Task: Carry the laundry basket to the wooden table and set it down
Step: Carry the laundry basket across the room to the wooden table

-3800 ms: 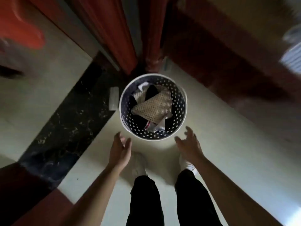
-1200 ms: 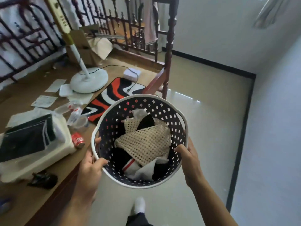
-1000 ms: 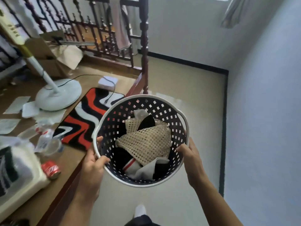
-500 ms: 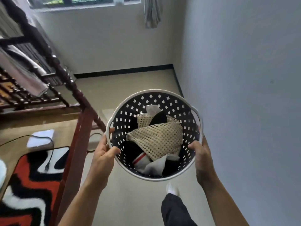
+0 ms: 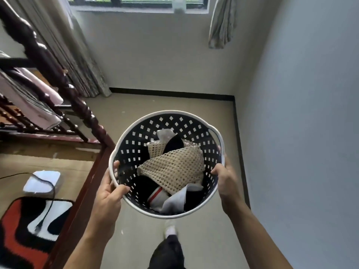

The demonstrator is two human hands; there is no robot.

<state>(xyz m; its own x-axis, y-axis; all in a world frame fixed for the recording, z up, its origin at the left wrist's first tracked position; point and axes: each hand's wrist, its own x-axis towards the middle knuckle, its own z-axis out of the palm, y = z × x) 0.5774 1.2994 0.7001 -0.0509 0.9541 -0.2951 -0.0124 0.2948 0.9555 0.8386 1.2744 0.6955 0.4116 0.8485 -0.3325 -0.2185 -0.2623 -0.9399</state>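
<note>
laundry basket [image 5: 136, 140] rim gripped btwn left hand [image 5: 108, 193] & right hand [image 5: 226, 183], thumbs inside.

— What sort of room is it?
— Plain pale walls [image 5: 303, 113] with a dark skirting; a beige floor [image 5: 174, 105]; a window [image 5: 139, 0] high up, daylight coming through it.
— And the furniture?
— A dark turned-wood frame [image 5: 48, 61] at the left; curtains [image 5: 77, 61] beside it; a red, black and white rug [image 5: 25, 230] lower left.
</note>
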